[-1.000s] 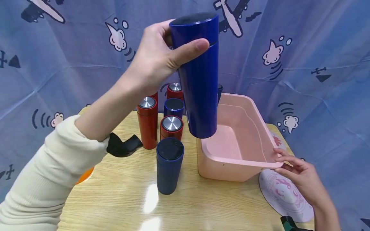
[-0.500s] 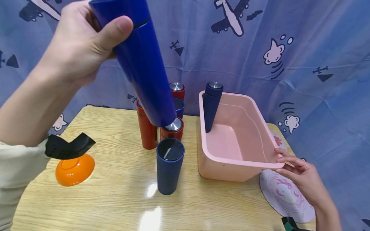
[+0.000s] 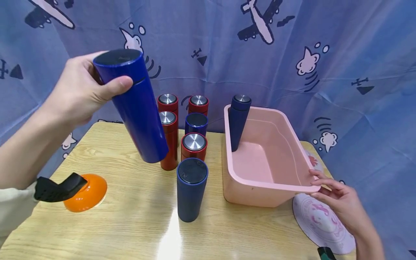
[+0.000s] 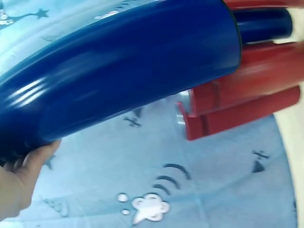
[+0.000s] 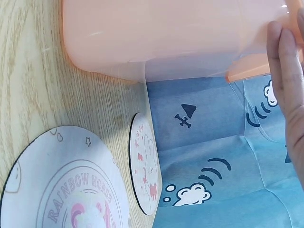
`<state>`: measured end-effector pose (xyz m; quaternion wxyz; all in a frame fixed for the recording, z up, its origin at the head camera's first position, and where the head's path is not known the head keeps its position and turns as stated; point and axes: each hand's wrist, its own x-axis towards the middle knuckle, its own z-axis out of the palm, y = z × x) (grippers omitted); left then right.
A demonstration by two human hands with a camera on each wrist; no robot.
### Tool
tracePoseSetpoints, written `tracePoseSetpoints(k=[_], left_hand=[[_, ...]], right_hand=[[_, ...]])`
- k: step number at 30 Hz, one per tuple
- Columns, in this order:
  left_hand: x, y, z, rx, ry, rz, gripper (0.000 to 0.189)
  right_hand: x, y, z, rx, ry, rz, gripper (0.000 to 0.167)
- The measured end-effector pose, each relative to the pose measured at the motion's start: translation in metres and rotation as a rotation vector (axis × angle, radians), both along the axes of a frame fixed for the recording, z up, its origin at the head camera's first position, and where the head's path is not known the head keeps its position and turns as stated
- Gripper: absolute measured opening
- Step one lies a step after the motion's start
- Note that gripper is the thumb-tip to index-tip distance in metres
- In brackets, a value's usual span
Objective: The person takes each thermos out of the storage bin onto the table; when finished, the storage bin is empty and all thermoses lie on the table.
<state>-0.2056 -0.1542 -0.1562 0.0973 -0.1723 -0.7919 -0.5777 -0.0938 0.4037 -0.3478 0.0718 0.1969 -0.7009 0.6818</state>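
Note:
My left hand (image 3: 79, 88) grips a glossy blue thermos bottle (image 3: 136, 112) round its upper part, thumb across the lid seam. The bottle tilts, its base down and to the right, raised above the table on the left. In the left wrist view the blue bottle (image 4: 128, 61) crosses in front of standing red bottles (image 4: 251, 85). My right hand (image 3: 341, 206) pinches the near right corner of the pink bin's rim (image 3: 276, 186). Inside that bin, a dark navy bottle (image 3: 238, 122) leans at the far left corner. A matte navy bottle (image 3: 191, 191) stands upright left of the bin.
Several red bottles (image 3: 169, 144) and a shorter-looking blue one (image 3: 196, 122) stand grouped at the table's back. An overturned orange bowl (image 3: 87, 193) lies at left. Two round printed mats (image 5: 71, 185) lie right of the bin. A patterned blue curtain (image 3: 276, 72) hangs behind.
My left hand has carried the blue bottle leftward from near the bin, up and then lower, tilting it. The right hand stays at the bin's rim.

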Motion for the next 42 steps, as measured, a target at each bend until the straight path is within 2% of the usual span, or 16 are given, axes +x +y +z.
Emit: tracePoseSetpoints(k=[2,7,10,15,22,26,30,35,42], left_hand=[[0.002,0.001,-0.008,-0.063,0.008,0.016,0.049],[0.0,0.002,-0.034,-0.021,0.058,-0.081,0.049],[-0.001,0.004,-0.052,-0.025,0.068,-0.106,0.05],[-0.001,0.003,-0.083,-0.038,0.063,-0.123,0.053],[0.002,0.002,-0.117,-0.008,0.008,-0.221,0.063],[0.0,0.005,-0.13,-0.01,-0.007,-0.245,0.062],[-0.005,0.007,-0.139,-0.058,-0.028,-0.234,0.062],[-0.011,0.011,-0.146,-0.11,-0.065,-0.243,0.063],[-0.021,0.019,-0.153,-0.101,-0.066,-0.304,0.064]], right_hand=[[0.0,0.0,0.0,0.003,0.004,-0.001,0.032],[0.0,0.0,0.001,0.021,0.001,-0.025,0.037],[0.001,0.0,0.001,0.027,-0.007,-0.038,0.036],[0.001,0.0,-0.001,0.033,-0.021,-0.04,0.032],[0.002,0.001,-0.004,0.042,-0.026,-0.045,0.036],[0.004,0.0,-0.004,0.048,-0.035,-0.052,0.033],[0.005,0.0,-0.004,0.081,-0.052,-0.084,0.032],[0.006,-0.001,-0.003,0.095,-0.049,-0.098,0.032],[0.004,-0.001,-0.003,0.094,-0.02,-0.091,0.033]])
